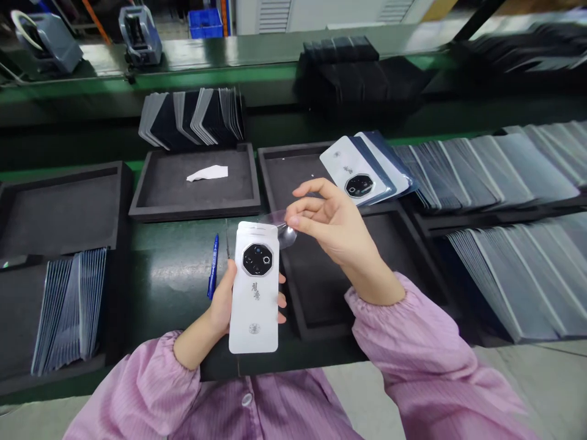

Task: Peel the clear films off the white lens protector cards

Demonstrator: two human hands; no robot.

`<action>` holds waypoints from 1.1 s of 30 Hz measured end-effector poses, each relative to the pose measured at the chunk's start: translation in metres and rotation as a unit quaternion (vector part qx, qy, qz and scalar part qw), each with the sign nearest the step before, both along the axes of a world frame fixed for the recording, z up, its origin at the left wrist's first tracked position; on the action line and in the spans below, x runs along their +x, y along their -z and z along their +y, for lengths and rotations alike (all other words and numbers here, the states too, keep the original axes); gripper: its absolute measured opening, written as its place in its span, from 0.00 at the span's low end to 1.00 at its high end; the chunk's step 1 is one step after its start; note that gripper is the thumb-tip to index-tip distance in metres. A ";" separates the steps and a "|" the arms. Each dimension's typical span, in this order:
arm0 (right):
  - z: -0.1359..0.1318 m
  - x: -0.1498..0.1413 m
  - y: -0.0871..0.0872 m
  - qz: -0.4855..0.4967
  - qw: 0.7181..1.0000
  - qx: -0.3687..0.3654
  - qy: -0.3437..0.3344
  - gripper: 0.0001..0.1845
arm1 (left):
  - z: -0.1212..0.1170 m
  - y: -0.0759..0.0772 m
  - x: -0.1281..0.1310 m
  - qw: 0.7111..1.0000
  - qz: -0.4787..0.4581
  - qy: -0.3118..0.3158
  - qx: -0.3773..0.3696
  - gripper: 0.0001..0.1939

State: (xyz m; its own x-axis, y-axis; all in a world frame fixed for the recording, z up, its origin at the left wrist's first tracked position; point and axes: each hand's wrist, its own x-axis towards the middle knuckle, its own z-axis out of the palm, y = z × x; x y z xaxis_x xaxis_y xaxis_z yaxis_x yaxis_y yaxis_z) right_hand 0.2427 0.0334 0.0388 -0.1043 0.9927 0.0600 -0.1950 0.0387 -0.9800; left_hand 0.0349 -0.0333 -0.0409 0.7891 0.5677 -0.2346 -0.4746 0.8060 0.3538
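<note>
My left hand is closed around the sides of a white phone back panel, held upright above the bench. The panel has a black octagonal camera area near its top and dark printed characters below. My right hand, fingers bent, pinches a clear film just right of the panel's top edge. Whether the film still touches the panel I cannot tell. To the left of my left hand a blue pen lies on the green bench. Beyond my right hand, similar white panels rest overlapping on a black tray.
Fanned rows of panels stand at left, back and right. A black foam tray holds a white paper scrap. Tape dispensers sit on the rear ledge, near a stack of black foam pieces.
</note>
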 end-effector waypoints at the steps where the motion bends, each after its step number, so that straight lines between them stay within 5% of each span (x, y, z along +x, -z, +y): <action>1: 0.000 0.003 -0.002 -0.019 1.000 0.000 -0.024 0.24 | 0.000 0.003 0.000 1.000 0.001 0.008 -0.002 0.46; 5: 0.001 0.012 -0.008 -0.101 0.988 -0.013 -0.119 0.21 | 0.000 0.010 0.000 1.000 0.014 0.023 -0.001 0.47; 11: -0.004 0.010 -0.009 -0.171 0.970 0.023 -0.171 0.18 | 0.000 0.007 -0.001 1.000 0.019 0.019 -0.004 0.43; 23: -0.013 -0.010 -0.002 -0.265 0.943 0.093 -0.177 0.19 | -0.002 0.005 -0.001 0.999 0.018 0.030 0.010 0.43; 26: -0.017 -0.018 0.004 -0.384 0.895 0.192 -0.122 0.23 | 0.000 0.002 -0.001 0.999 0.018 0.038 0.022 0.43; 29: -0.017 -0.022 0.008 -0.471 0.839 0.265 0.067 0.21 | 0.003 -0.002 -0.001 0.999 0.025 0.024 0.026 0.43; 31: -0.015 -0.019 0.010 -0.452 0.843 0.255 0.140 0.22 | 0.004 -0.004 -0.001 0.999 0.030 -0.003 0.037 0.42; 33: -0.012 -0.016 0.012 -0.411 0.883 0.210 0.086 0.32 | 0.005 -0.007 -0.001 0.998 0.036 -0.021 0.051 0.42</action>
State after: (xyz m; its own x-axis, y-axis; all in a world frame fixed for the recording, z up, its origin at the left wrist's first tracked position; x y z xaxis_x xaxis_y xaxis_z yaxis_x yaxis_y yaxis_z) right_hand 0.2265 0.0218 0.0266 -0.1330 0.9065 0.4006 0.6191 0.3917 -0.6807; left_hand 0.0334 -0.0282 -0.0334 0.7474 0.6236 -0.2292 -0.4777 0.7442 0.4668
